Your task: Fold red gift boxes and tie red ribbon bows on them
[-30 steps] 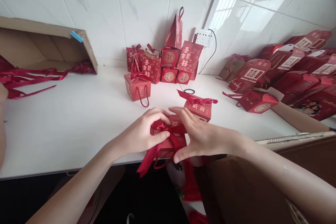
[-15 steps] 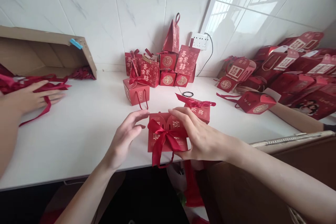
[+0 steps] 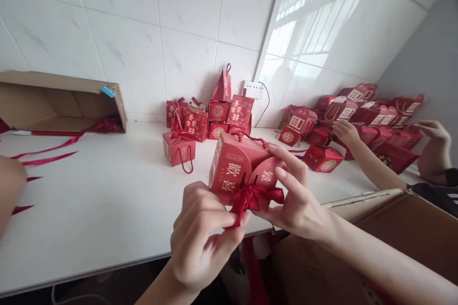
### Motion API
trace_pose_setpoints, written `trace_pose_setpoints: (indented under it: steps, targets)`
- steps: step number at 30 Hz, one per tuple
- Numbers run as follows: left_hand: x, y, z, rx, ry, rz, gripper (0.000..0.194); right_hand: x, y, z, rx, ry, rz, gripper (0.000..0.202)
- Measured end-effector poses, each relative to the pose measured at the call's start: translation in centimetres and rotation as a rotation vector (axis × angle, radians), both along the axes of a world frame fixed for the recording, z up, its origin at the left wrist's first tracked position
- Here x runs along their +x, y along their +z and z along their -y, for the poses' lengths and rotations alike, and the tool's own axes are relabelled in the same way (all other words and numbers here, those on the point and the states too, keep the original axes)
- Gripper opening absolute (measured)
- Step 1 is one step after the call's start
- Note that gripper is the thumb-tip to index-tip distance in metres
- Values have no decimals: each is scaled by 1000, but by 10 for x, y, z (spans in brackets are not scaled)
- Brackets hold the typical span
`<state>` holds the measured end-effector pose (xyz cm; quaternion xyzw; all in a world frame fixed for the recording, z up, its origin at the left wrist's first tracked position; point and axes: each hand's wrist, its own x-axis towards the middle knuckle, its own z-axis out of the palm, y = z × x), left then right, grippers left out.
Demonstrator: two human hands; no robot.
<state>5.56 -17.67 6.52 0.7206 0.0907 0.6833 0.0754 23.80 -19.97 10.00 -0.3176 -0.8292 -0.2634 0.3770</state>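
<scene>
A red gift box (image 3: 234, 164) with gold lettering is held up, tilted, over the front edge of the white table (image 3: 118, 214). A dark red ribbon (image 3: 250, 196) is tied in a bow across its front, and a twisted cord handle (image 3: 248, 137) loops over its top. My left hand (image 3: 209, 228) is closed, thumb and finger pinching a tail of the ribbon at the box's lower edge. On the right side of the box, my right hand (image 3: 296, 195) grips it with fingers above and thumb below. Behind stands a small red box with a bow (image 3: 179, 147).
Stacked red boxes (image 3: 218, 112) stand by the tiled wall near a power strip (image 3: 253, 89). A cardboard box (image 3: 60, 100) lies at the left; another open carton (image 3: 361, 219) is at the right. Co-workers' hands (image 3: 345, 133) are among many red boxes; another arm shows at far left.
The gift box has been raised and turned, its handle now upward. My left hand, open beside it before, has closed on a ribbon tail. The co-worker's hand at right has let go of a box.
</scene>
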Motion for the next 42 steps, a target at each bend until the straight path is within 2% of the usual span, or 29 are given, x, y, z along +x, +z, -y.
trace_pose_setpoints:
  steps: [4,7,9,11,12,14,16,18,20,22,24,28,31,33,36,38,39,40,42]
  targets:
    - [18,13,9,58,-23,-12,19,16,2,19,70,-77,1,90]
    - [31,16,17,29,-71,-51,21,30,-3,35,72,-159,-47,91]
    - [39,14,22,-70,-135,-70,22,42,-4,48,43,-210,-81,90]
    - [48,11,26,-261,-221,-52,18,55,-3,64,-13,-270,-174,88]
    - [53,9,27,-367,-257,-45,17,63,-1,73,-74,-306,-282,86]
    - [63,3,28,-516,-317,-81,20,77,2,91,-271,-339,-632,75]
    - [76,-6,29,-532,-383,-190,20,88,3,109,-498,-297,-1054,55]
    - [94,-18,33,-435,-484,-294,15,95,0,127,-653,-227,-1432,42]
    - [113,-30,40,-291,-562,-359,7,99,-8,143,-698,-181,-1723,38]
    - [130,-42,50,-161,-583,-443,21,99,-16,160,-686,-148,-1901,36]
    - [143,-51,61,-102,-555,-526,27,97,-22,175,-672,-127,-1981,36]
    - [151,-62,72,-172,-491,-491,14,98,-27,201,-695,-169,-2012,37]
    - [152,-65,72,-177,-479,-432,12,109,-28,221,-689,-359,-1891,38]
    - [154,-68,70,-140,-479,-407,10,121,-29,238,-657,-582,-1626,40]
    - [160,-74,70,-152,-453,-369,11,141,-32,266,-605,-980,-953,54]
    - [164,-77,72,-184,-444,-347,14,149,-35,282,-620,-1171,-624,62]
    - [165,-78,73,-196,-449,-339,15,152,-37,287,-636,-1230,-579,64]
    - [166,-78,73,-206,-456,-330,16,153,-39,291,-666,-1261,-638,63]
    - [166,-78,73,-217,-465,-327,16,151,-44,292,-726,-1221,-1032,55]
